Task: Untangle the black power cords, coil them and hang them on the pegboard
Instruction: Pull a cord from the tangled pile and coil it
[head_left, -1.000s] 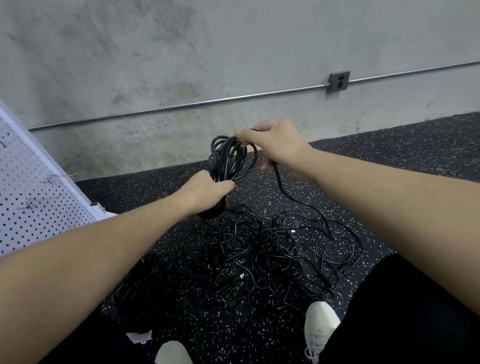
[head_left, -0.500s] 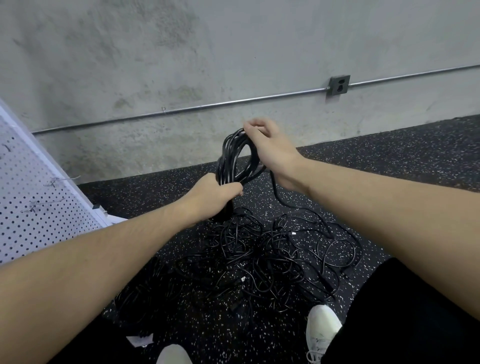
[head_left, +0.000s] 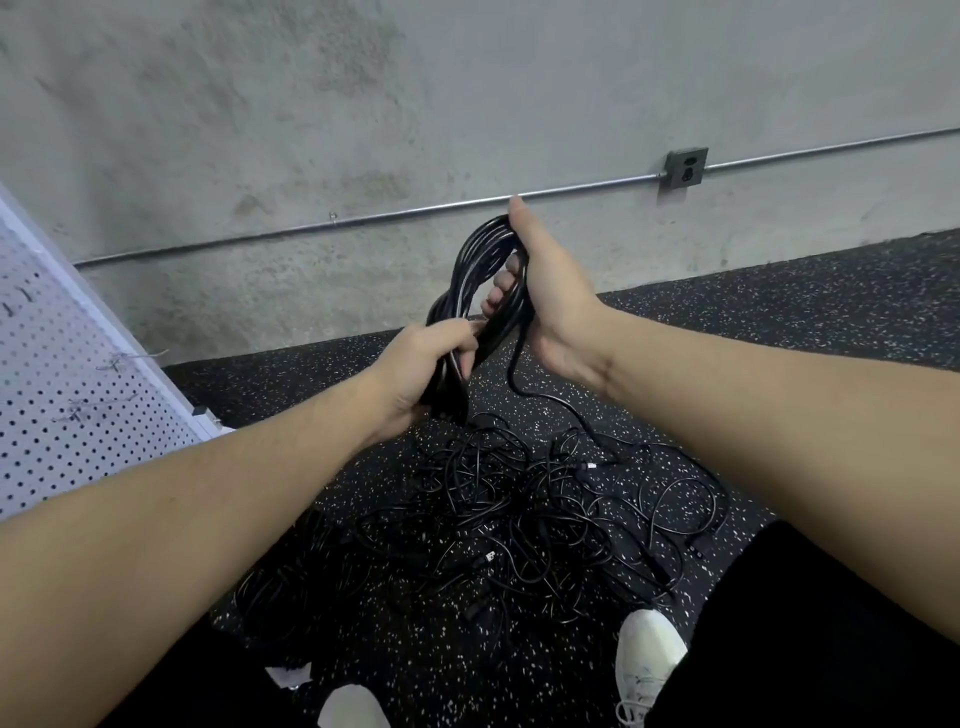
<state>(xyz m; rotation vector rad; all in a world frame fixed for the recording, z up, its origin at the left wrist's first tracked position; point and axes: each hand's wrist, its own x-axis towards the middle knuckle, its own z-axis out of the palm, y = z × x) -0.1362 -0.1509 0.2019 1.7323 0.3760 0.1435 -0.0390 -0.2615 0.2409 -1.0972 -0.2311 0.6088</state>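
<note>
Hands both grip one coiled black power cord (head_left: 480, 291): left hand (head_left: 421, 369) clenched round its lower end, right hand (head_left: 550, 291) wrapped round its top at one o'clock. Tangled cords (head_left: 519, 514) lie on floor at six o'clock; pegboard (head_left: 67, 374) at nine o'clock.

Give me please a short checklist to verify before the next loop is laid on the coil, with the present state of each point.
1. Left hand grips the lower end of the coil: ok.
2. Right hand holds the upper loops, fingers through them: ok.
3. Free strand runs from the coil down to the tangled pile on the floor: ok.
4. That strand is free of knots inside the pile: cannot tell.
5. The pile is fully untangled: not ok.
6. Pegboard at the left has hooks free for hanging: ok.
</note>
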